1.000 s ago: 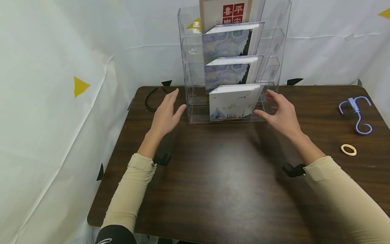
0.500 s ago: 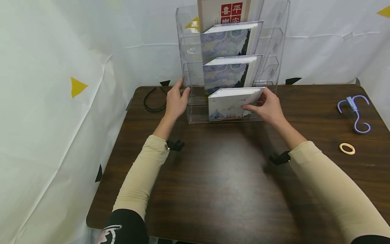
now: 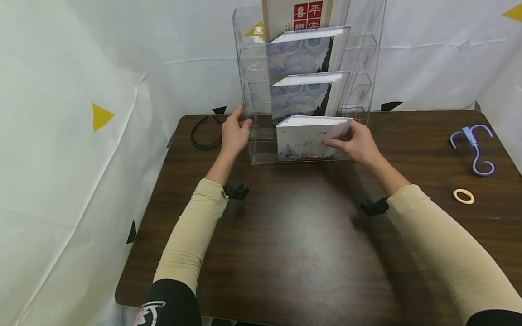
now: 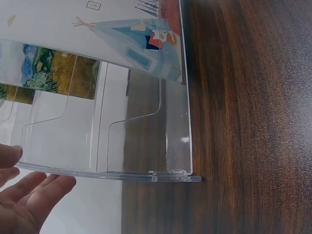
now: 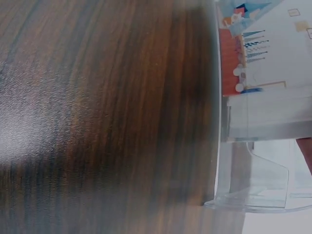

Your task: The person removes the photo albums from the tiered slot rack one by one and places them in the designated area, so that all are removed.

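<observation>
A clear acrylic display rack (image 3: 261, 158) stands at the back of the dark wooden table. My left hand (image 3: 235, 137) grips its left side panel; in the left wrist view the thumb (image 4: 9, 156) lies on one side of the edge and the fingers (image 4: 36, 195) on the other. In the lowest tier, a white book (image 3: 303, 138) with a blue tent drawing leans forward slightly. My right hand (image 3: 359, 142) pinches the book's right edge, thumb on the front cover, other fingers mostly hidden behind. Only a sliver of that hand shows in the right wrist view.
Two books with purple swirling covers, an upper book (image 3: 299, 56) and a lower book (image 3: 299, 97), stand in higher tiers below a beige item (image 3: 281, 16) with red squares. A black coiled headband (image 3: 205, 146) lies left; a lilac hook (image 3: 475, 147) and a cream ring (image 3: 463, 196) lie right.
Both hands have moved inward: the left has taken hold of the rack's side, the right has taken hold of the white book. The book's top now tips forward a little.
</observation>
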Demonstrator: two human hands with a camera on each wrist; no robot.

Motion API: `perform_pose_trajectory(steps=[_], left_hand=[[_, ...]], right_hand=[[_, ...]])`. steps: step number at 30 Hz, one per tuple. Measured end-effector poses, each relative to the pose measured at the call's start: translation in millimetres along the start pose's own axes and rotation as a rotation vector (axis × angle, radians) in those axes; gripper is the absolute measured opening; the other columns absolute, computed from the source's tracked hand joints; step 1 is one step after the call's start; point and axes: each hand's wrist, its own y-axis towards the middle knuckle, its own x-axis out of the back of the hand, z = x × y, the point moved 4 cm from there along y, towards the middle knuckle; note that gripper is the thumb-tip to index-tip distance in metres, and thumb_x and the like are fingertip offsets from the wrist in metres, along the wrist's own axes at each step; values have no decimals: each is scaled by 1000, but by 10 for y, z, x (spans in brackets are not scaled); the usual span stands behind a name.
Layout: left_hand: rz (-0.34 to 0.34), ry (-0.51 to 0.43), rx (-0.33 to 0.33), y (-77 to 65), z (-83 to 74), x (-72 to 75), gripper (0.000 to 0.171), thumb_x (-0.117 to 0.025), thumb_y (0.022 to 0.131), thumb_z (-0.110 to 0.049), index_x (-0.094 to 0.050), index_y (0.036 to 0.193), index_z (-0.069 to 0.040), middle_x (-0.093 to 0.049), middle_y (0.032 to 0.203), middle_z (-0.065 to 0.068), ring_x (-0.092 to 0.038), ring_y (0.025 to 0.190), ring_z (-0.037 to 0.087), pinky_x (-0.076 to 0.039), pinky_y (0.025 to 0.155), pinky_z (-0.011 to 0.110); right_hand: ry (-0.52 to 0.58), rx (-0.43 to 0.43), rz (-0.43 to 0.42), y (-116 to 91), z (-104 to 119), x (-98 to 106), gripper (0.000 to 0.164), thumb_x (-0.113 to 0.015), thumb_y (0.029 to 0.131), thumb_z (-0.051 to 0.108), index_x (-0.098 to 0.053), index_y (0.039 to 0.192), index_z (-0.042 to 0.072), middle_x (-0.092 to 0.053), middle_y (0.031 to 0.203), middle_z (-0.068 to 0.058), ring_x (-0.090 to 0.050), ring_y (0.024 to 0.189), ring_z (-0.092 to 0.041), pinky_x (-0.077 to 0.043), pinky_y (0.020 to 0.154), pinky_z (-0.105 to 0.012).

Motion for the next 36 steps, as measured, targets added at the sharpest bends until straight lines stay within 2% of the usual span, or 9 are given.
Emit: perform_pose_trajectory(steps=[6, 10, 14, 18, 20, 23, 27, 31, 36], left_hand=[[26, -22, 27, 23, -7, 17, 54, -61, 98, -13, -43, 150, -12, -55, 139, 14, -63, 113, 24, -54, 85, 36], [35, -32, 44, 17, -4, 25, 54, -60, 99, -13, -42, 150, -13, -54, 140, 14, -63, 114, 24, -54, 85, 36], [44, -26, 47, 8, -3, 31, 55, -60, 99, -14, -41, 151, -14, -54, 140, 13, -63, 114, 23, -54, 84, 36], [47, -56, 48, 12, 11, 46, 55, -60, 99, -14, -42, 151, -14, -55, 139, 13, -63, 114, 24, -54, 85, 36], [48, -84, 52, 17, 32, 54, 54, -61, 99, -14, -43, 150, -15, -56, 138, 13, -63, 114, 24, -54, 85, 36], [59, -121, 67, 17, 68, 55, 54, -62, 99, -16, -44, 150, -16, -56, 137, 13, -64, 113, 23, -55, 81, 34], [91, -212, 117, 15, 114, 53, 56, -63, 98, -19, -43, 150, -19, -53, 140, 12, -63, 112, 21, -58, 73, 34], [124, -288, 171, 3, 145, 57, 58, -63, 98, -19, -41, 152, -21, -48, 145, 11, -58, 120, 22, -59, 76, 38], [152, -335, 192, -4, 130, 65, 59, -64, 98, -21, -40, 152, -22, -47, 147, 10, -54, 124, 23, -57, 82, 43]], right_hand=[[33, 66, -17, -37, 87, 2, 45, -81, 82, 10, -60, 120, 0, -66, 116, -15, -65, 92, -13, -50, 68, -14], [108, 151, -50, -143, 236, 116, 45, -79, 82, 1, -58, 121, -2, -66, 114, -11, -64, 90, -7, -51, 68, -16], [195, 191, -77, -327, 309, 358, 48, -75, 83, -6, -58, 127, 3, -68, 113, 1, -67, 96, -7, -54, 73, -17], [282, 136, -157, -535, 220, 721, 45, -73, 84, -7, -62, 126, 6, -71, 106, 7, -68, 92, -6, -53, 71, -16], [352, 87, -209, -640, 118, 922, 41, -71, 85, -8, -64, 124, 6, -73, 103, 7, -69, 89, -6, -53, 69, -15], [566, -6, -277, -803, -116, 1205, 40, -69, 87, -8, -62, 125, 4, -73, 103, 3, -70, 88, -7, -53, 68, -16], [749, -182, -377, -976, -532, 1517, 42, -71, 88, -2, -58, 127, 8, -72, 104, 4, -71, 84, -8, -55, 63, -18], [693, -407, -430, -1059, -909, 1694, 41, -79, 83, 17, -61, 120, 18, -70, 94, 13, -69, 72, -3, -54, 55, -17], [560, -681, -404, -1036, -1221, 1736, 45, -89, 68, 35, -62, 104, 26, -66, 78, 17, -65, 63, -2, -53, 52, -20]])
